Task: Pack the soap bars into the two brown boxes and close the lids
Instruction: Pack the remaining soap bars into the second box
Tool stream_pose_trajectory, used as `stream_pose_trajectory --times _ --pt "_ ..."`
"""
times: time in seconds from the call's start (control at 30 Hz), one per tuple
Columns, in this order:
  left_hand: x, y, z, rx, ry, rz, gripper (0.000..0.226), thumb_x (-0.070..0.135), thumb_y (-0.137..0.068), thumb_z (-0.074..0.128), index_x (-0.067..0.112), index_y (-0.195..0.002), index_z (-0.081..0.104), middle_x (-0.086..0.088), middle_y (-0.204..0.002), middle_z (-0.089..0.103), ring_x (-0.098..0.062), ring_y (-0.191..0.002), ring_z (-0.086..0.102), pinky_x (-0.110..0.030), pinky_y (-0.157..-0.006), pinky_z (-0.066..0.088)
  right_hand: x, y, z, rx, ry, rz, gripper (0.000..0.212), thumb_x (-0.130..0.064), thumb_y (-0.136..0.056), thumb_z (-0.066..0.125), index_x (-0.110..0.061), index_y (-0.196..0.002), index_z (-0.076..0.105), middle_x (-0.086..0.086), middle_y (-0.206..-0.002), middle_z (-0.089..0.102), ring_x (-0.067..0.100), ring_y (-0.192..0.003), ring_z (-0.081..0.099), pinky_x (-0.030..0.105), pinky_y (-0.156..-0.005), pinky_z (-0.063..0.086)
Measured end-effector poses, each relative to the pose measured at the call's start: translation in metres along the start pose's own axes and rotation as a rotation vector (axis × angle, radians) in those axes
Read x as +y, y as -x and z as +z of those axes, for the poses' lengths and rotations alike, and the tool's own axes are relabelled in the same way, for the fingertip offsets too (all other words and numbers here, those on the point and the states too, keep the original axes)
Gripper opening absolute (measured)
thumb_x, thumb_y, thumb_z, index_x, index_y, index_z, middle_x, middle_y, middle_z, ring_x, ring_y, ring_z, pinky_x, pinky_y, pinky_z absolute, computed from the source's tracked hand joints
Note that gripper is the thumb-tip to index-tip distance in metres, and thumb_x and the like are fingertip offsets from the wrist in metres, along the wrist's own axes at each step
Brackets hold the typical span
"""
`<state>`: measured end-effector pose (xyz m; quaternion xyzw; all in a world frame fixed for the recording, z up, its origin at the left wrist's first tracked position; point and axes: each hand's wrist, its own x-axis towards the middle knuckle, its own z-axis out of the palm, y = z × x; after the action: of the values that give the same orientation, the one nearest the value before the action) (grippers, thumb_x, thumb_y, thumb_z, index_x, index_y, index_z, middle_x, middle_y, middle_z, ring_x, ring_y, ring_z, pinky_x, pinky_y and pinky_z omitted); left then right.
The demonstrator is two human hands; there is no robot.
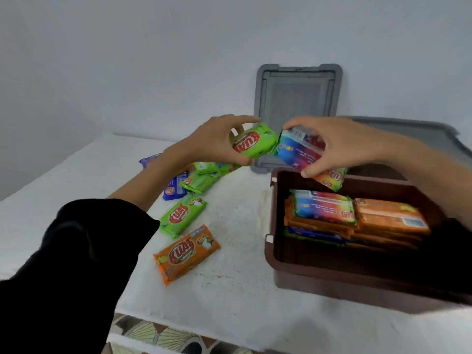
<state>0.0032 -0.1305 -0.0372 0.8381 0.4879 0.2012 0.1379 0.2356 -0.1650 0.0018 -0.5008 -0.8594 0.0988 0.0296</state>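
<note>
My left hand (217, 139) grips a green soap bar (252, 144) in the air above the table. My right hand (339, 141) holds a rainbow-coloured soap bar (301, 152) over the back left corner of the brown box (273, 254); the two bars touch end to end. Inside the box lie a rainbow bar (324, 206) and several orange bars (390, 217) stacked on others. Loose on the table to the left are an orange bar (186, 254), a green bar (182, 215), more green bars (201, 178) and blue bars (173, 190).
A grey lid (296, 98) leans upright against the wall behind the box. Another grey lid (419, 134) lies at the back right, partly behind my right arm. The white table (229, 290) ends at its front edge near the bottom, with a patterned floor below.
</note>
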Motion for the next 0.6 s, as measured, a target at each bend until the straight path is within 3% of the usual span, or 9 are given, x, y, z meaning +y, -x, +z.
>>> stream_pose_trajectory --times 0.07,0.13,0.23,0.33,0.47,0.6 --pt "0.024 -0.012 0.019 -0.101 -0.042 0.069 0.094 0.050 -0.052 0.073 0.030 -0.138 0.039 0.006 -0.108 0.052 -0.010 -0.092 0.052 -0.002 -0.071 0.035 0.022 0.028 0.002 -0.039 -0.011 0.032 0.081 -0.034 -0.069 0.077 -0.037 -0.135 0.031 -0.013 -0.104 0.049 0.001 -0.081 0.053 0.017 -0.070 0.040" --pt "0.045 -0.017 0.041 -0.212 -0.057 0.124 0.094 0.049 -0.053 0.078 0.026 -0.136 0.041 0.006 -0.109 0.051 -0.008 -0.092 0.050 -0.005 -0.072 0.037 0.041 0.054 0.010 -0.101 -0.020 0.065 0.082 -0.049 -0.058 0.074 -0.048 -0.127 0.030 -0.018 -0.099 0.050 -0.003 -0.083 0.053 0.013 -0.072 0.041" --pt "0.071 -0.019 0.072 -0.320 -0.086 0.227 0.090 0.062 -0.046 0.068 0.025 -0.126 0.047 0.010 -0.107 0.052 -0.005 -0.090 0.050 -0.013 -0.074 0.042 0.070 0.078 0.028 -0.186 0.003 0.053 0.084 -0.062 -0.044 0.059 -0.058 -0.119 0.021 -0.017 -0.111 0.049 0.004 -0.096 0.051 0.025 -0.085 0.047" --pt "0.094 -0.016 0.101 -0.440 -0.203 0.301 0.089 0.061 -0.051 0.070 0.028 -0.129 0.042 0.012 -0.110 0.046 -0.003 -0.095 0.043 -0.015 -0.078 0.039 0.089 0.098 0.052 -0.326 0.069 0.027 0.090 -0.052 -0.062 0.072 -0.053 -0.131 0.014 -0.015 -0.120 0.039 0.005 -0.103 0.044 0.020 -0.088 0.043" --pt "0.117 -0.003 0.134 -0.571 -0.338 0.369 0.084 0.052 -0.066 0.070 0.027 -0.136 0.031 0.009 -0.127 0.038 -0.005 -0.109 0.037 -0.019 -0.088 0.037 0.100 0.111 0.082 -0.420 0.220 -0.038 0.094 -0.051 -0.074 0.066 -0.044 -0.141 0.000 -0.010 -0.139 0.026 0.010 -0.121 0.037 0.022 -0.095 0.039" --pt "0.124 -0.001 0.157 -0.647 -0.450 0.362 0.080 0.045 -0.079 0.063 0.023 -0.143 0.021 0.003 -0.137 0.030 -0.014 -0.124 0.034 -0.026 -0.098 0.037 0.105 0.108 0.099 -0.486 0.319 -0.092 0.090 -0.045 -0.082 0.060 -0.032 -0.145 -0.004 0.003 -0.139 0.029 0.021 -0.117 0.045 0.030 -0.089 0.043"
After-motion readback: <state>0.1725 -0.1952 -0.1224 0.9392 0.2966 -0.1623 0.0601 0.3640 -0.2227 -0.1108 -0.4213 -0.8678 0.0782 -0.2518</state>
